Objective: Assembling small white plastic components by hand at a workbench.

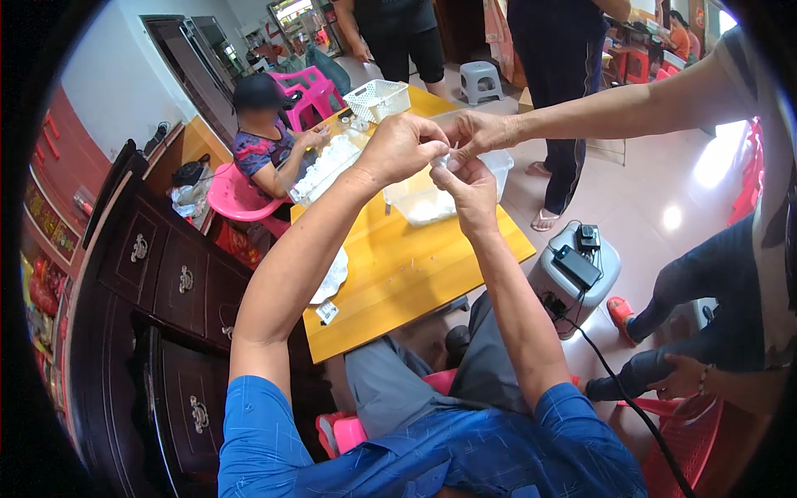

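Yellow tabletop: open near edge; right hand pinches white piece.

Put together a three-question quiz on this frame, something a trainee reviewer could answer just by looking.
1. What does the person's right hand hold?
a) a black cable
b) a small white piece
c) a pink cup

2. True or false: the white perforated basket stands on the yellow table.

3. Short answer: besides the person's left hand, whose hand is close to the right hand's fingertips, and from which side of the picture does it come in?

Key:
1: b
2: True
3: A co-worker's hand, from the right
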Tool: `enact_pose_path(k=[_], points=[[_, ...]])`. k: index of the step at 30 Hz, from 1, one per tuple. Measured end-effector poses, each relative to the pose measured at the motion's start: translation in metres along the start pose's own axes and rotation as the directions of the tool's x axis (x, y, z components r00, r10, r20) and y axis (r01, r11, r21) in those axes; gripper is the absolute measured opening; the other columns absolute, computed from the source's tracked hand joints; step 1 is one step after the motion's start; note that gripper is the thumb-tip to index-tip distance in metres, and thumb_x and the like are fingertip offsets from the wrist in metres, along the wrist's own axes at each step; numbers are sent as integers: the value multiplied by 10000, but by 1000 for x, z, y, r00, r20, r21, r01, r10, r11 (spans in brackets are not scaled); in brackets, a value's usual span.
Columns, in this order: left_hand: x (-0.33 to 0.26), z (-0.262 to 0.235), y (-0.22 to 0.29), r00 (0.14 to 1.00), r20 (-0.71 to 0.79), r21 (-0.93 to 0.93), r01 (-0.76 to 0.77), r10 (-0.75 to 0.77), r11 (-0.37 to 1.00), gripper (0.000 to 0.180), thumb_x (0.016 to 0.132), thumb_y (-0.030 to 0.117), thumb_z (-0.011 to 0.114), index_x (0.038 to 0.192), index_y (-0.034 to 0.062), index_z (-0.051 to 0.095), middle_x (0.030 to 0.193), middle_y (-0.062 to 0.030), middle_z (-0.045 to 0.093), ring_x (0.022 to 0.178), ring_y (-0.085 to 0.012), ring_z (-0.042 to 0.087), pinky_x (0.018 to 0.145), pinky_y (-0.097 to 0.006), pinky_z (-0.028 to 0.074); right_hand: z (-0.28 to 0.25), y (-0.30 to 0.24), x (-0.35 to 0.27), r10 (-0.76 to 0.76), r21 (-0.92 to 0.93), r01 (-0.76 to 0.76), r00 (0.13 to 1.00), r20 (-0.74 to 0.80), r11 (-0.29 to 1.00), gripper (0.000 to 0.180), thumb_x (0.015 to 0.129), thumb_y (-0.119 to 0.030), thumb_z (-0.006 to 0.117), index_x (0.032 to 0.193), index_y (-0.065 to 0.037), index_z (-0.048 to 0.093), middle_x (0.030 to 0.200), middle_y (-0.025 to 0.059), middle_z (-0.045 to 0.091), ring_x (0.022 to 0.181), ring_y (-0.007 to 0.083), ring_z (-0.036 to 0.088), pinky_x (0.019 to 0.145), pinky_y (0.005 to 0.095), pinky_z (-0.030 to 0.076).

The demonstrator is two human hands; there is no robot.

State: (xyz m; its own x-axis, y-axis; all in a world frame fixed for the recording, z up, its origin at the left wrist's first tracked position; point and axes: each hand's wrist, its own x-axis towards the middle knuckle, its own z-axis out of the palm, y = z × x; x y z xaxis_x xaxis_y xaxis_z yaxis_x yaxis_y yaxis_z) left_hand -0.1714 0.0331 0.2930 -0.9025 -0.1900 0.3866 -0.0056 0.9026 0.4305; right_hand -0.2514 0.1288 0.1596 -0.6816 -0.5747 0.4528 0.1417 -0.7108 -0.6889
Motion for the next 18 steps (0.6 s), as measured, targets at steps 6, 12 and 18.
enact_pose_path(k=[6,12,18], points=[[8,1,3,998,57,63,32,-36,997,156,807,105,668,889,11,761,747,-65,723,668,-101,652,641,-272,533,0,0,-1,-3,51,4,1000,-14,999,336,841,-31,750,1147,-1,614,966,-8,652,861,75,608,736,223,494],[9,4,6,997,73,163,-29,18,986,143,818,116,679,872,12,761,736,-61,715,654,-99,646,626,-270,530,-2,-5,-1,-30,10,31,999,-33,999,228,839,-77,766,1015,-29,629,902,-1,650,778,82,593,694,231,470],[8,-6,10,998,-5,-161,62,-64,985,166,876,142,656,926,15,751,752,-23,692,628,-76,616,570,-231,501,-1,-12,-2,-47,-25,46,997,-67,999,230,841,-55,755,1033,-21,632,897,4,657,773,80,598,681,221,472]])
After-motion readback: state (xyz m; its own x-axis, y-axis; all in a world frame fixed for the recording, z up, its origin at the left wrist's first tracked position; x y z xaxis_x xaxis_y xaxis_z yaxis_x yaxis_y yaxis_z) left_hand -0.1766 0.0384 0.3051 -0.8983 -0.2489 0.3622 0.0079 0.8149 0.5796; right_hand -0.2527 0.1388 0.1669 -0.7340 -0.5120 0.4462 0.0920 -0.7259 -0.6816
